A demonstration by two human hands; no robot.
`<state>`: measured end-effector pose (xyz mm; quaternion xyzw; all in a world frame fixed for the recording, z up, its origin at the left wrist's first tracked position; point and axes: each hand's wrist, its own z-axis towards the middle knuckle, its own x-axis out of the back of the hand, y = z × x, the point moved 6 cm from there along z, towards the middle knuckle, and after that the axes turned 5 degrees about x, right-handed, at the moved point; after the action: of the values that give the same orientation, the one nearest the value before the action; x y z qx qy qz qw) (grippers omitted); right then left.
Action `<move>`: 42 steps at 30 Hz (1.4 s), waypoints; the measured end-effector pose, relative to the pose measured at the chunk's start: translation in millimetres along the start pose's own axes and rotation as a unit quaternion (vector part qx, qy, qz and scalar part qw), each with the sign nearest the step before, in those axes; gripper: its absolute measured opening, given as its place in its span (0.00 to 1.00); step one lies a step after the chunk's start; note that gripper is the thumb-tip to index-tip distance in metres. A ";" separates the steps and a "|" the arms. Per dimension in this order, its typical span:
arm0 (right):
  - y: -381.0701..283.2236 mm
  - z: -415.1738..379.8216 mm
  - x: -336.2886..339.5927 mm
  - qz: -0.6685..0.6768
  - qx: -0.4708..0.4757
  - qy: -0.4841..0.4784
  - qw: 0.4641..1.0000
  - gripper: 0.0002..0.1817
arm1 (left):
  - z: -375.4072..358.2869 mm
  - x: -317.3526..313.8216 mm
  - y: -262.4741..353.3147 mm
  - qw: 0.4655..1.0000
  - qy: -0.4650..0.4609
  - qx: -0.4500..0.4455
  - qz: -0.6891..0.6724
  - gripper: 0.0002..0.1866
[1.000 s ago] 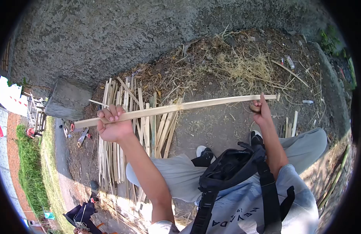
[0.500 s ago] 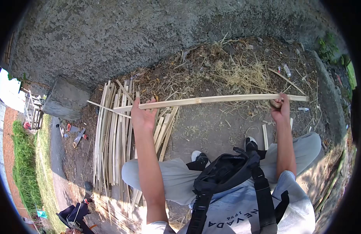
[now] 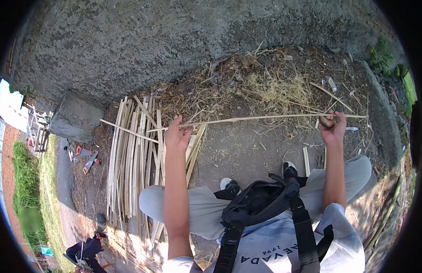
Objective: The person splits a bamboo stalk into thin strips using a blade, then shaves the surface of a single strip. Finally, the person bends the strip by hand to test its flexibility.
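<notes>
A long, pale bamboo strip (image 3: 256, 118) stretches crosswise in front of me, its thin edge toward my view. My left hand (image 3: 176, 136) is closed on it near the left end, thumb on top. Close to the strip's right end, my right hand (image 3: 334, 129) grips it. A rounded brown thing (image 3: 327, 122) also shows in that hand; its kind is mostly hidden by the fingers. Below and around my left hand lies a pile of similar bamboo strips (image 3: 131, 159) on the ground.
A rough concrete wall (image 3: 165, 41) rises ahead, with straw shavings (image 3: 279, 91) along its foot. A concrete block (image 3: 76, 116) stands left of the pile. Farther left lies a handsaw (image 3: 89, 163). Another person (image 3: 85, 250) is at lower left. A black bag (image 3: 261, 204) hangs at my front.
The bamboo strip has been turned from its broad face to its thin edge. Both hands have shifted slightly right, and the strip's left end now sticks out less past my left hand.
</notes>
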<state>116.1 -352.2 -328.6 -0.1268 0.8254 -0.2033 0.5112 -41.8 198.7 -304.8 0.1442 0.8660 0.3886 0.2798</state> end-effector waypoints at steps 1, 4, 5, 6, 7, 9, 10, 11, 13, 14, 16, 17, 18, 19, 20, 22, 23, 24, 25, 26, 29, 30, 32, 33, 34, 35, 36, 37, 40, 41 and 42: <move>1.5 1.9 -0.3 0.006 -0.006 -0.003 1.000 0.11 | -6.6 0.6 3.3 0.998 0.047 -0.007 0.033 0.35; 2.4 -7.3 -12.9 0.013 -0.004 -0.042 0.999 0.10 | -36.5 -0.3 21.1 0.949 0.245 -0.184 0.073 0.43; 2.4 -10.8 -20.3 -0.003 0.012 -0.060 0.998 0.10 | -35.0 -7.1 28.2 0.960 0.139 -0.222 0.098 0.46; 3.7 -13.8 -29.3 -0.020 0.025 -0.079 0.996 0.09 | -34.2 -13.5 30.1 0.956 0.079 -0.241 0.148 0.45; 4.5 -20.1 -39.9 -0.037 0.039 -0.096 0.994 0.09 | -44.7 -28.9 30.9 0.946 0.019 -0.256 0.199 0.43; 8.1 -22.8 -57.5 -0.072 0.057 -0.148 0.985 0.08 | -69.8 -60.2 26.2 0.899 -0.066 -0.314 0.299 0.41; 11.4 -26.0 -68.1 -0.083 0.053 -0.178 0.979 0.08 | -72.6 -70.3 14.5 0.889 -0.111 -0.313 0.317 0.39; 14.1 -31.5 -81.2 -0.093 0.050 -0.208 0.972 0.08 | -76.8 -80.8 3.2 0.876 -0.156 -0.312 0.333 0.38; 18.8 -45.1 -108.5 -0.124 0.049 -0.244 0.961 0.07 | -84.5 -96.8 -17.0 0.842 -0.210 -0.295 0.399 0.37; 22.0 -54.6 -122.9 -0.143 0.050 -0.248 0.957 0.07 | -89.0 -102.5 -25.6 0.829 -0.241 -0.295 0.409 0.37; 33.8 -68.8 -149.6 -0.171 0.049 -0.260 0.949 0.08 | -97.2 -110.5 -36.4 0.801 -0.287 -0.288 0.440 0.38; 40.8 -75.0 -163.3 -0.183 0.046 -0.270 0.944 0.08 | -100.9 -113.8 -38.9 0.789 -0.303 -0.282 0.455 0.39; 46.8 -79.6 -174.9 -0.196 0.044 -0.279 0.939 0.08 | -105.3 -116.8 -39.7 0.782 -0.320 -0.295 0.446 0.39; 53.8 -82.0 -185.8 -0.209 0.033 -0.303 0.929 0.10 | -109.6 -119.2 -40.1 0.774 -0.339 -0.307 0.437 0.39; 63.8 -85.9 -199.0 -0.222 0.020 -0.343 0.913 0.10 | -115.0 -120.8 -39.1 0.771 -0.345 -0.310 0.436 0.40; 81.4 -95.5 -222.5 -0.247 -0.001 -0.417 0.875 0.09 | -126.5 -126.7 -35.8 0.762 -0.362 -0.315 0.434 0.40; 91.7 -106.7 -234.1 -0.254 -0.021 -0.438 0.862 0.08 | -132.7 -127.1 -33.0 0.763 -0.366 -0.317 0.429 0.38; 102.2 -120.7 -245.1 -0.265 -0.034 -0.453 0.851 0.08 | -138.8 -127.4 -30.5 0.763 -0.370 -0.318 0.424 0.37; 113.2 -136.5 -255.7 -0.276 -0.046 -0.466 0.840 0.09 | -142.9 -127.7 -28.6 0.762 -0.376 -0.318 0.420 0.36; 125.2 -151.2 -264.5 -0.285 -0.059 -0.479 0.828 0.10 | -144.7 -128.2 -26.2 0.765 -0.382 -0.319 0.408 0.34; 163.0 -186.3 -278.1 -0.311 -0.107 -0.504 0.798 0.13 | -139.9 -126.3 -18.9 0.777 -0.373 -0.301 0.407 0.27; 172.3 -190.2 -275.4 -0.320 -0.116 -0.495 0.800 0.13 | -134.1 -123.4 -15.5 0.784 -0.349 -0.282 0.429 0.24; 193.2 -191.6 -268.3 -0.337 -0.132 -0.478 0.801 0.12 | -123.6 -117.2 -9.1 0.792 -0.318 -0.292 0.432 0.19; 198.7 -191.4 -261.7 -0.334 -0.147 -0.466 0.806 0.11 | -114.7 -110.7 -7.0 0.794 -0.309 -0.320 0.414 0.17; 201.0 -190.6 -254.2 -0.337 -0.152 -0.458 0.808 0.10 | -108.9 -106.5 -3.4 0.795 -0.302 -0.348 0.395 0.15; 200.9 -187.9 -244.9 -0.340 -0.156 -0.450 0.811 0.10 | -105.5 -103.1 1.0 0.804 -0.278 -0.334 0.406 0.14; 198.8 -183.0 -233.7 -0.344 -0.157 -0.439 0.815 0.09 | -103.1 -98.3 4.2 0.805 -0.261 -0.320 0.427 0.14; 195.8 -174.0 -218.1 -0.357 -0.162 -0.417 0.820 0.08 | -105.0 -94.2 10.2 0.804 -0.250 -0.305 0.446 0.14; 179.4 -146.5 -166.0 -0.377 -0.151 -0.363 0.839 0.08 | -100.9 -87.5 13.3 0.815 -0.244 -0.322 0.416 0.15; 171.4 -137.0 -147.4 -0.386 -0.132 -0.347 0.845 0.09 | -99.0 -85.3 13.5 0.822 -0.242 -0.336 0.391 0.15; 164.5 -128.3 -128.3 -0.394 -0.116 -0.332 0.849 0.09 | -100.2 -86.5 16.4 0.821 -0.239 -0.345 0.387 0.15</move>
<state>58.1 -126.6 -252.9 -0.5598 0.5047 -0.2359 0.6133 -31.7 109.7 -206.0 0.4498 0.4547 0.6913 0.3362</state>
